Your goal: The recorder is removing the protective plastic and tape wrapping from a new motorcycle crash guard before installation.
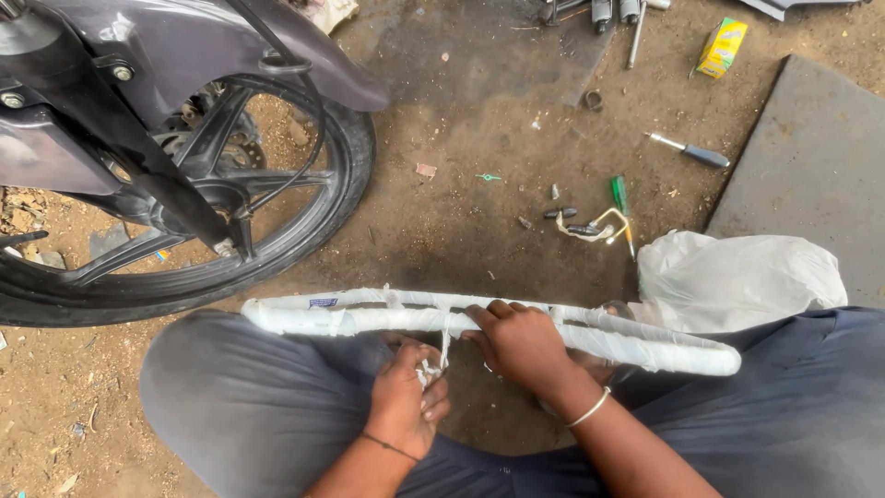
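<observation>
The person squats on the dirt floor with a long white-wrapped bar lying across both knees. The left hand is closed, pinching a strip of the white wrapping, while the right hand grips the bar itself. A motorcycle wheel stands just ahead, a white plastic bag at right
</observation>
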